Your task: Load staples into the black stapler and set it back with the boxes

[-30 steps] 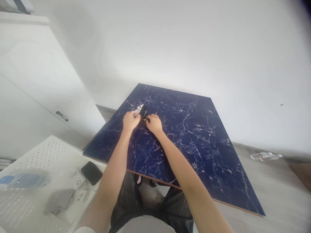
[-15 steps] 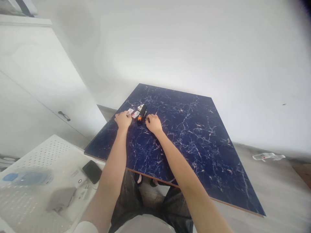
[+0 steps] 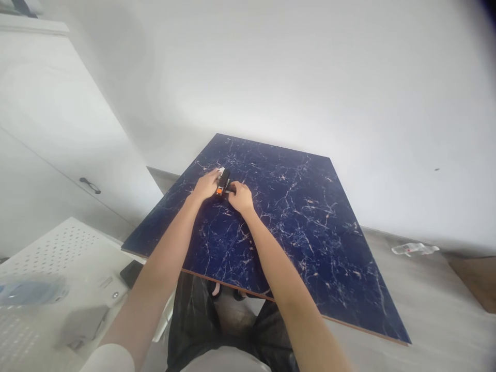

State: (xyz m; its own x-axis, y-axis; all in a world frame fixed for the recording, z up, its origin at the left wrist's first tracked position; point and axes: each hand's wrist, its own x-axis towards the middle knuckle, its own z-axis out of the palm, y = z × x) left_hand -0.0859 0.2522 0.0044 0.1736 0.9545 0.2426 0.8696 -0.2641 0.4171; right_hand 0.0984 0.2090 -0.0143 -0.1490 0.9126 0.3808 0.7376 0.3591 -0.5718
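Note:
A black stapler [image 3: 223, 178] with an orange end lies towards the far left of the blue marbled table [image 3: 294, 232]. My left hand [image 3: 206, 185] is against its left side, fingers closed along it. A bit of a small white box [image 3: 221, 170] shows by the stapler's far end. The small red-and-white packs are hidden under my left hand. To the right of the stapler, my right hand [image 3: 241, 197] has its fingers curled round a small dark and greyish thing that I cannot make out.
On the left stands a white perforated surface [image 3: 73, 243] with a plastic bottle [image 3: 34, 290], a dark phone [image 3: 130, 273] and a grey pouch [image 3: 85, 325]. Beyond is a white cabinet [image 3: 58, 129]. A crumpled clear bottle [image 3: 414, 249] lies on the floor at right.
My left hand has moved right, over the red-and-white packs and up to the stapler. My right hand has come closer to the stapler. The view has shifted slightly.

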